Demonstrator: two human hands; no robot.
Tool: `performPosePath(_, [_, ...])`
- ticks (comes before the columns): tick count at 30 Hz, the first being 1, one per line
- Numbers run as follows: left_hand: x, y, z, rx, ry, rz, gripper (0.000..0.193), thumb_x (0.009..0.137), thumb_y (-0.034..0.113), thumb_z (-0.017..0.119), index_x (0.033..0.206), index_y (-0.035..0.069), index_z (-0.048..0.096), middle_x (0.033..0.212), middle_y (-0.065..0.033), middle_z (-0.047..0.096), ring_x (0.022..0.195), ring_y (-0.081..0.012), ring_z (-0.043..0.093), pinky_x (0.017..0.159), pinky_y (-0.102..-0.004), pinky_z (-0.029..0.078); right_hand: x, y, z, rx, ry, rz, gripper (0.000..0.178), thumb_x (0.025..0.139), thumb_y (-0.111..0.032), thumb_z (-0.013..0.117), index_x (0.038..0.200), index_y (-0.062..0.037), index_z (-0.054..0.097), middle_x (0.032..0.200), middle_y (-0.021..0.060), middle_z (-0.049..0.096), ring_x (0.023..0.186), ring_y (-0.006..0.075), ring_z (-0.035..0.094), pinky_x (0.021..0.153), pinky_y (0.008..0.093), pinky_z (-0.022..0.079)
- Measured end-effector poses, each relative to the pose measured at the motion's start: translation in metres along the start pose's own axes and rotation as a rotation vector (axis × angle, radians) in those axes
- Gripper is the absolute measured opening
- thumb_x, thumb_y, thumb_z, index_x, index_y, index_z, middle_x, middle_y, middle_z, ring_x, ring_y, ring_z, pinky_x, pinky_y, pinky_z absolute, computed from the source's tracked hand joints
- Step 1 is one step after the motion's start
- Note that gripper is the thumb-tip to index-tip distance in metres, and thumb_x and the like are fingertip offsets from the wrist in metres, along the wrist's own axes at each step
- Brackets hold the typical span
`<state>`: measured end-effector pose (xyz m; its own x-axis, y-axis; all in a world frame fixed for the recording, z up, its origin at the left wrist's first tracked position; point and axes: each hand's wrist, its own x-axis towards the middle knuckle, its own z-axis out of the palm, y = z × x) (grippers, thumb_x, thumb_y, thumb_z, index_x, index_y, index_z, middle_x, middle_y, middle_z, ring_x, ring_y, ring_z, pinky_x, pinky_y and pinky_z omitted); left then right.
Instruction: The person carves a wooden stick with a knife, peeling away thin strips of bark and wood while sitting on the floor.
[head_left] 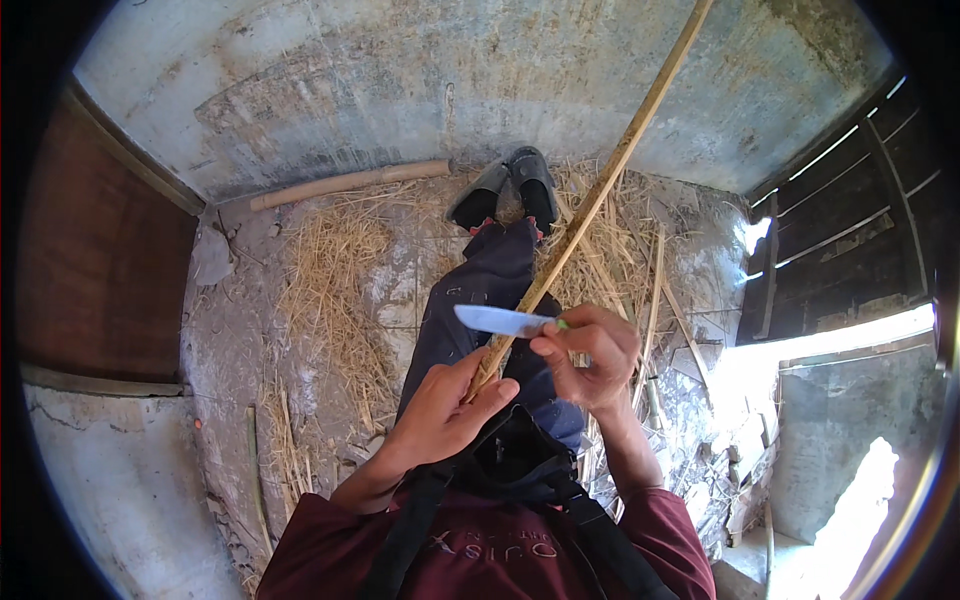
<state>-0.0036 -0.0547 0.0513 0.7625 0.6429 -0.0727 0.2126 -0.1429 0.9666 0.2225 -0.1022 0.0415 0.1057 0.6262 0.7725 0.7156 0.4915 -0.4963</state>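
Note:
A long, pale brown bamboo strip [600, 190] slants from my lap up toward the far wall, passing over my legs. Near its lower end my left hand [450, 405] is closed round it, thumb on one side. My right hand [592, 357] grips a knife [500, 321] by its handle, of which a bit of green shows between the fingers. The knife's broad, pale blade points left and lies across the strip, just above my left hand. Whether the edge touches the strip I cannot tell.
Heaps of straw-like shavings [340, 260] cover the floor on both sides of my outstretched legs. A bamboo pole [350, 184] lies along the far wall [400, 90]. Thin strips [655, 290] lie to the right, with rubble [745, 450] nearer. A dark plank wall [850, 220] stands at right.

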Motion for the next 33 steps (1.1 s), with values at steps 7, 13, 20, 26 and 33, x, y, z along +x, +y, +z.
performPosePath(7, [0.002,-0.006,0.013,-0.078,0.061,0.007,0.035,0.115,0.031,0.053,0.12,-0.002,0.065,0.067,-0.0056,0.054,0.055,-0.0163,0.049,0.055,-0.0352,0.035,-0.007,-0.008,0.007,0.041,-0.065,-0.073,0.026,0.079,-0.02,0.094,0.086,-0.0087,0.071,0.071,0.0063,0.065,0.054,0.0198,0.063,0.047,0.0315,0.044])
performPosePath(13, [0.003,-0.002,0.017,0.11,0.135,0.146,0.037,0.114,0.028,0.05,0.117,-0.007,0.059,0.07,-0.0234,0.063,0.066,-0.0459,0.066,0.057,-0.0505,0.044,-0.002,-0.01,0.006,0.039,-0.052,-0.092,0.025,0.082,-0.017,0.092,0.089,-0.0066,0.071,0.071,0.0088,0.066,0.053,0.0204,0.062,0.046,0.0302,0.043])
performPosePath(20, [0.003,-0.001,0.015,0.157,0.142,0.123,0.035,0.114,0.027,0.051,0.119,-0.007,0.057,0.067,-0.0236,0.061,0.064,-0.0462,0.066,0.056,-0.0509,0.044,-0.002,-0.012,0.012,-0.022,0.019,-0.102,0.027,0.073,-0.019,0.096,0.082,-0.0099,0.072,0.071,0.0039,0.064,0.055,0.0197,0.065,0.046,0.0308,0.045])
performPosePath(26, [0.001,0.003,0.013,0.171,0.15,0.14,0.035,0.114,0.027,0.051,0.123,-0.006,0.057,0.065,-0.0219,0.06,0.063,-0.0438,0.067,0.055,-0.0498,0.045,0.001,-0.009,0.014,-0.028,0.055,-0.169,0.028,0.075,-0.019,0.096,0.084,-0.0085,0.071,0.071,0.0045,0.064,0.053,0.0196,0.063,0.045,0.0304,0.045])
performPosePath(33, [-0.005,0.006,0.01,0.184,0.145,0.082,0.032,0.114,0.027,0.052,0.119,-0.004,0.056,0.061,-0.0214,0.056,0.059,-0.0431,0.066,0.052,-0.0484,0.044,0.002,-0.003,0.012,-0.038,0.094,-0.137,0.031,0.074,-0.018,0.096,0.082,-0.0075,0.068,0.07,0.0061,0.063,0.052,0.02,0.062,0.044,0.0307,0.044])
